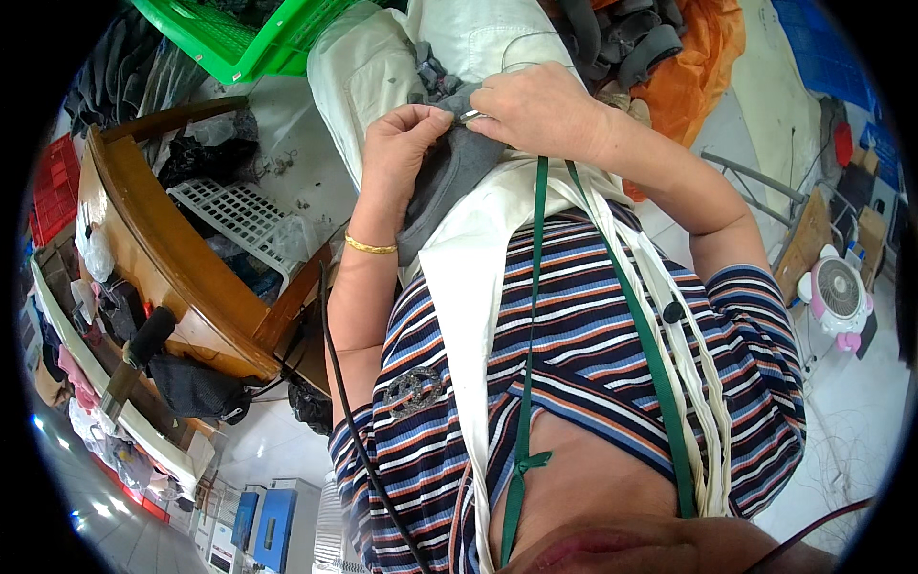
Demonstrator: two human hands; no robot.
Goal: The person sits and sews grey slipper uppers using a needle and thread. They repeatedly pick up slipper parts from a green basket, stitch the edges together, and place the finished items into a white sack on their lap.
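Note:
A dark grey fabric piece (449,187) lies over my lap on the white apron (459,251). The edge of this cloth is pinched between thumb and fingertips of my left hand (406,143), which wears a gold bracelet at the wrist. Close beside it, my right hand (535,110) is closed around a small shiny metal tool (469,116), its short tip pointing toward the left fingertips. Most of that tool is hidden in my fingers, so its kind is unclear. Small grey scraps (435,75) rest on the white cloth just beyond the hands.
A green plastic basket (244,53) stands far left of my knees. Dark grey pieces (636,43) pile on an orange sack (703,77) at far right. To the left are a curved wooden furniture piece (172,258) and white crate (234,215); a fan (835,290) stands right.

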